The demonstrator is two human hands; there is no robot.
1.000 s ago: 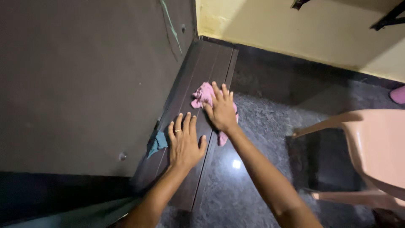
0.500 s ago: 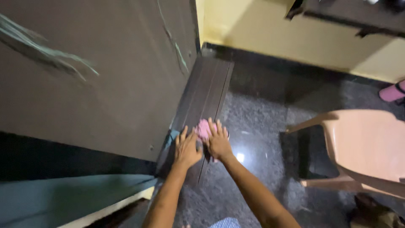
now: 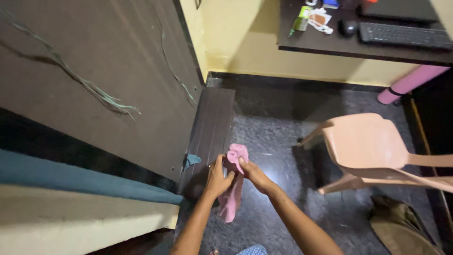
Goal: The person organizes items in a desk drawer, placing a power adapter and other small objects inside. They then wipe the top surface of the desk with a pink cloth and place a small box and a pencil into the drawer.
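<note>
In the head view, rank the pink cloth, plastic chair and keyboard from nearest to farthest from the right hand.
1. pink cloth, gripped by the right hand.
2. plastic chair, to the right on the floor.
3. keyboard, on the desk, top right.

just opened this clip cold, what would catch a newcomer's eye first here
First, the pink cloth, held up between the left hand and right hand at the lower centre, hanging limp over the dark speckled floor. Next, the pale pink plastic chair tipped on its side to the right. Then the dark wooden panel filling the left, with a grooved plank along its foot.
</note>
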